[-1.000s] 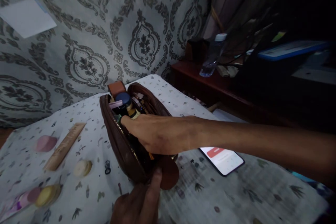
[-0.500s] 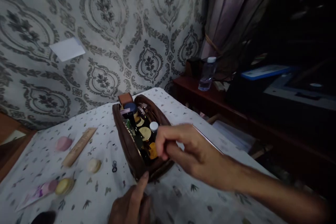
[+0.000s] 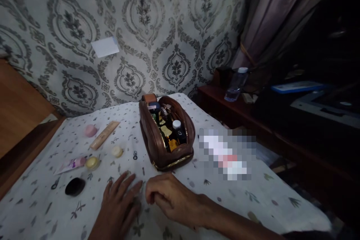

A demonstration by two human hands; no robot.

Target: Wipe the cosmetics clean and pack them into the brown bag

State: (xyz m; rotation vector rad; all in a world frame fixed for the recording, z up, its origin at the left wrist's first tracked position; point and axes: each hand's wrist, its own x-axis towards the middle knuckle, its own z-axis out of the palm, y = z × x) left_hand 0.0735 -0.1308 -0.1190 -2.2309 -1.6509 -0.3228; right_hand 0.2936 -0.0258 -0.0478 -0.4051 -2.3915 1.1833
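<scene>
While the left hand (image 3: 118, 203) is open over patterned cloth (image 3: 270, 198), the right hand (image 3: 174, 199) beside it is curled, its grip impossible to tell; just beyond the right hand stands the unzipped brown bag (image 3: 151, 135), bottles (image 3: 179, 135) inside.

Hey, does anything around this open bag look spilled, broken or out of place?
Nothing stands out as spilled or broken. The bag stands upright, and the tan tube and yellow jar simply lie loose on the cloth. The pixelated patch beside the bag hides whatever is there, so I can't judge that.
</scene>
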